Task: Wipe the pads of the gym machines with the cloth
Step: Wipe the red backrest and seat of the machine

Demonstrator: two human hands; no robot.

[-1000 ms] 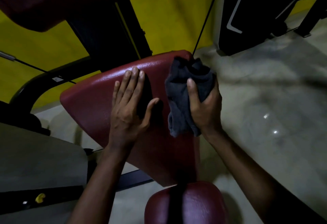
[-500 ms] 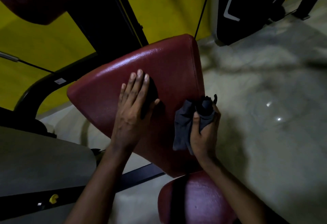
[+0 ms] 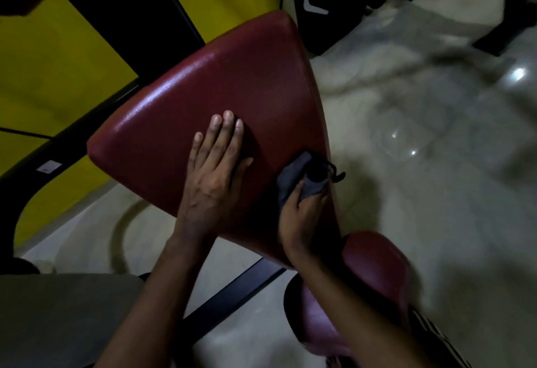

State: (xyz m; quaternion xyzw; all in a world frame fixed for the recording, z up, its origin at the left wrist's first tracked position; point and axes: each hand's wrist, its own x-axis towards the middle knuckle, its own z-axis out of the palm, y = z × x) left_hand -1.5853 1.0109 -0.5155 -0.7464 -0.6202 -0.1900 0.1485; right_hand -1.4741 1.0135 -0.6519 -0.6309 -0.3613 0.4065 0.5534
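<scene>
Yellow wall (image 3: pixel 72 62), pale glossy floor (image 3: pixel 406 135), one big dark-red vinyl pad (image 3: pixel 232 85) mid-frame getting its wipe.
Small dark grey cloth (image 3: pixel 292 177) sits at the pad's lower right edge, bunched in the right hand (image 3: pixel 303 216), fingers curled round it. It looks light, soft and floppy, so I'd grip it as a wad. Meanwhile the left hand (image 3: pixel 215 175) lies flat on the pad, fingers straight and close together, holding nothing; pad looks firm and slick.

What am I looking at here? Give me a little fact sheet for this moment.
Place: gym with pale floor, yellow wall
Surface: big red pad, tilted
Steadying: left hand flat on it, fingers straight
Wiping: right hand grips dark grey cloth at the pad's right edge
Nearby: smaller red pad below, under the right forearm
</scene>
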